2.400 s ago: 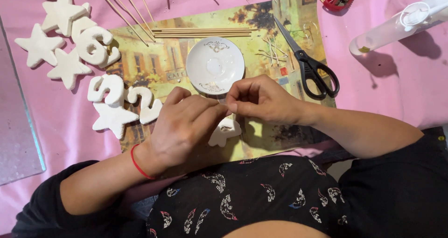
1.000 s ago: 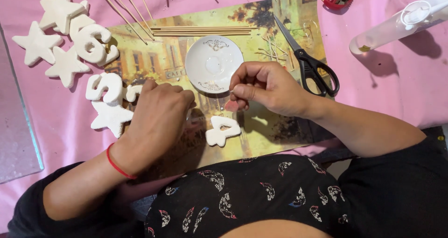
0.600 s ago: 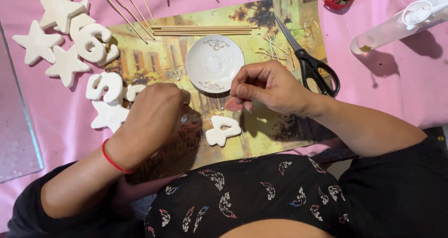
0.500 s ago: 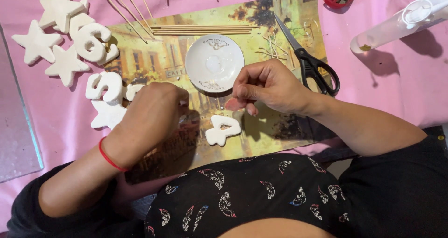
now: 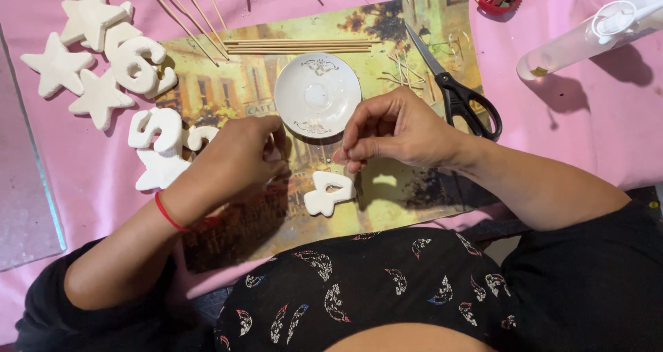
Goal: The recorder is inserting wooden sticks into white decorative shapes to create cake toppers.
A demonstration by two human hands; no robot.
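One white foam numeral (image 5: 329, 192) just below right hand's (image 5: 400, 131) pinched fingers (image 5: 345, 155).

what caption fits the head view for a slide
Two hands, left hand and right hand, pinch above a white figure near a saucer and scissors.

A clear plastic bottle (image 5: 594, 31) lies at top right.

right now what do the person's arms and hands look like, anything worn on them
Both hands are bare, no gloves or rings visible. The left hand has a thin red string bracelet at the wrist. Both forearms are uncovered, with black sleeves pushed up near the elbows.
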